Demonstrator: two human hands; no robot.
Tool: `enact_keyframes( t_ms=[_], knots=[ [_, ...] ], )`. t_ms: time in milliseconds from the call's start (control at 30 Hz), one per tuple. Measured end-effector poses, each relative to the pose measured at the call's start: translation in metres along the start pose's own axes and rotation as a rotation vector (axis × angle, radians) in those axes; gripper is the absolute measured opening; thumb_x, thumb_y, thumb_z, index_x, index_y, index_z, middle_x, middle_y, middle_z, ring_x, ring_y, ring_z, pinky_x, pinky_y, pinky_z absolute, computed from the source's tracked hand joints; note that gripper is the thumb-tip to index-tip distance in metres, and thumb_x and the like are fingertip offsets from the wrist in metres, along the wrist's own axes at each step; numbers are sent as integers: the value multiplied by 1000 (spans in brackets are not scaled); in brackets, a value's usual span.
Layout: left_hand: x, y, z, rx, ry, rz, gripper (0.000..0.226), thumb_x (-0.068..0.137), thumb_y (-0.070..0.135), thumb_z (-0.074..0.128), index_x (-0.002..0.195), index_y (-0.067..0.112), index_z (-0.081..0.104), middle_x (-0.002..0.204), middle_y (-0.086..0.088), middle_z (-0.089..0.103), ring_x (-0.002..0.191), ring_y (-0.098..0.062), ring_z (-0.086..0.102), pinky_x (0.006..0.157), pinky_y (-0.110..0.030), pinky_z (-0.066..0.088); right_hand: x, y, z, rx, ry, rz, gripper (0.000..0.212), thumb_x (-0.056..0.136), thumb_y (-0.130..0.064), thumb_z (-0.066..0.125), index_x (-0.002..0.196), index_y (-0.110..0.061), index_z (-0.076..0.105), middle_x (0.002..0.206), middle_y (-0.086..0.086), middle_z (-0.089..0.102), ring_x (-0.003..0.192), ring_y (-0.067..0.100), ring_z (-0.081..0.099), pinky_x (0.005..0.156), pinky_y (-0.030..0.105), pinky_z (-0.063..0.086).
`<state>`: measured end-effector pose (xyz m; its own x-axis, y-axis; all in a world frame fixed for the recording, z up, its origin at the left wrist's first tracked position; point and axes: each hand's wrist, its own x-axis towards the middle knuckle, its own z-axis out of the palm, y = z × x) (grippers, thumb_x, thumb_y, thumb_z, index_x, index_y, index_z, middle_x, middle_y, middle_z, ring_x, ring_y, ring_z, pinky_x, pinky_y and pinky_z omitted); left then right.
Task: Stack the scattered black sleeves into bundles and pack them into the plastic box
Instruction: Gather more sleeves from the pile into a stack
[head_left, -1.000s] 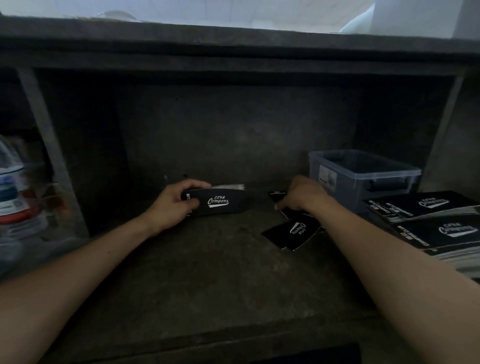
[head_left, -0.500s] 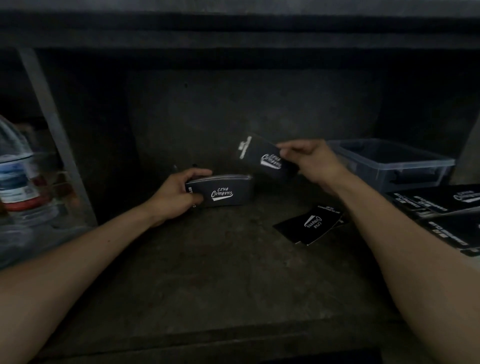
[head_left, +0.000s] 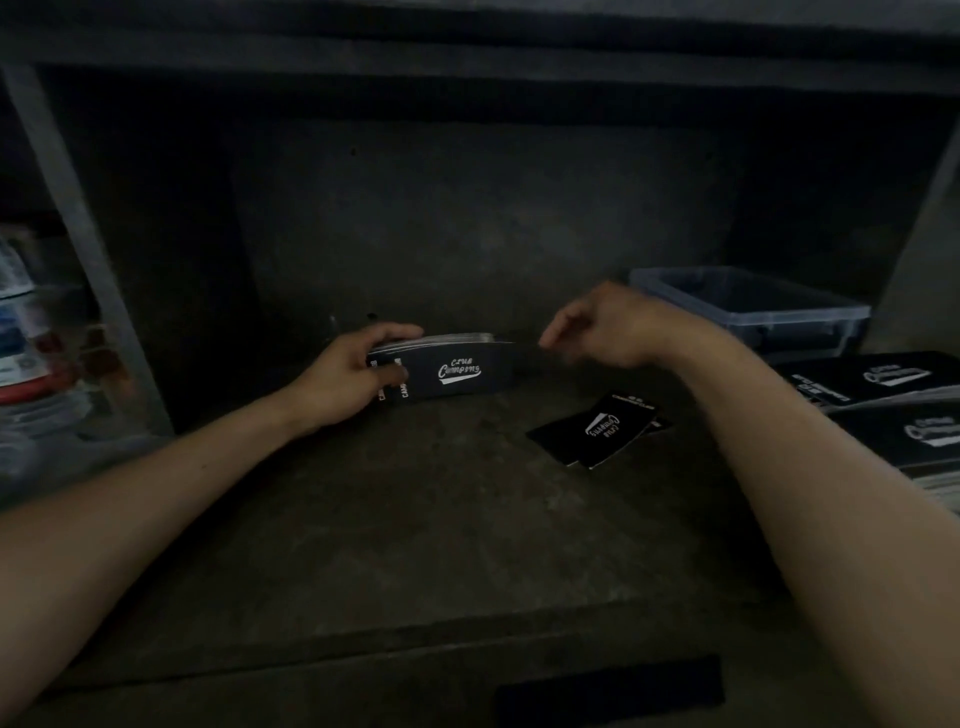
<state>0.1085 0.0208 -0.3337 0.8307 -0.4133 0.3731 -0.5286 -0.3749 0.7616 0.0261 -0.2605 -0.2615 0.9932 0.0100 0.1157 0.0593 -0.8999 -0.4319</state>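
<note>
A bundle of black sleeves (head_left: 457, 370) with white script lettering stands on edge on the dark shelf, and my left hand (head_left: 353, 375) grips its left end. My right hand (head_left: 608, 327) hovers just right of the bundle's top, fingers loosely apart and holding nothing. Two loose black sleeves (head_left: 597, 428) lie flat and overlapping on the shelf below my right wrist. The grey plastic box (head_left: 753, 312) sits at the back right, beyond my right hand.
Stacks of black sleeves (head_left: 883, 384) lie at the right edge in front of the box. Bottles and clear containers (head_left: 31, 332) stand at the left behind a metal upright (head_left: 88, 249). A dark wall closes the shelf's back.
My right hand carried a single sleeve left to the bundle and let it go on top. It now holds nothing. My left hand kept its hold on the bundle.
</note>
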Motion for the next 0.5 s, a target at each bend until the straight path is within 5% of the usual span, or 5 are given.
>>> enact_keyframes(
  t_ms=[167,300,433,500],
  knots=[
    [2,-2,1,41,20,16,50,89,-10,60,121,28,59,113,18,64,90,19,61,84,-1,45,-56,4,-7,-271,-399,201,50,94,-14,61,136,-40,54,143,-6,46,127,18,46,106,34,40],
    [-1,0,3,29,36,8,50,90,-10,60,123,26,59,116,15,63,93,18,61,88,-4,45,-62,3,0,-279,-372,150,47,97,-35,59,142,-40,47,149,-5,42,133,19,42,106,35,34],
    [-4,2,-7,14,91,-39,49,91,-11,58,135,11,56,126,3,59,112,-7,57,91,-9,42,-39,-10,24,-295,-255,94,56,90,-56,60,139,-29,54,143,-2,51,127,20,49,106,37,41],
    [-5,0,-15,-4,97,-69,49,91,-9,59,134,13,57,127,5,59,110,-6,58,87,-5,44,-30,-16,27,-318,-250,77,60,87,-63,58,135,-26,59,137,-1,56,120,20,53,102,39,46]
  ],
)
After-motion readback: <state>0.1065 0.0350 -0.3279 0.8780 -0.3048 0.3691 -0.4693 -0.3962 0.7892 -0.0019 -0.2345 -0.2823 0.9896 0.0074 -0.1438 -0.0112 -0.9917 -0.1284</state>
